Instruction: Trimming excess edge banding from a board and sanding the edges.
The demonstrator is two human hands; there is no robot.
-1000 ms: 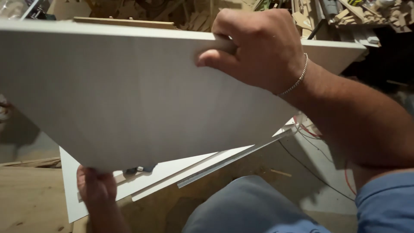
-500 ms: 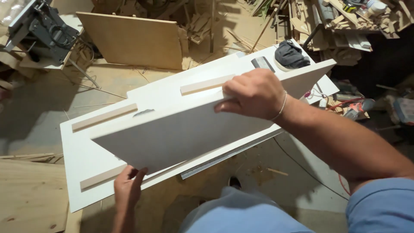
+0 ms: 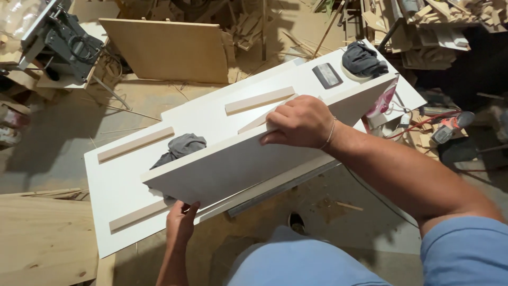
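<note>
Risk first: I judge the long white laminated board could slip. It stands tilted on its edge, held only at two spots, and the lower edge rests near the rim of the large white panel beneath. A loose grip at either end could let it slide off toward the dusty floor.

Left hand: fingers curled up under the board's near-left lower edge, thumb side against the face, partly closed around it. Just above it lies a crumpled grey cloth, and a pale wooden strip sits immediately left.

Right hand: fingers bent over the board's top edge, clamping it, thumb on the near face. Another pale wooden batten lies just beyond its knuckles.
</note>
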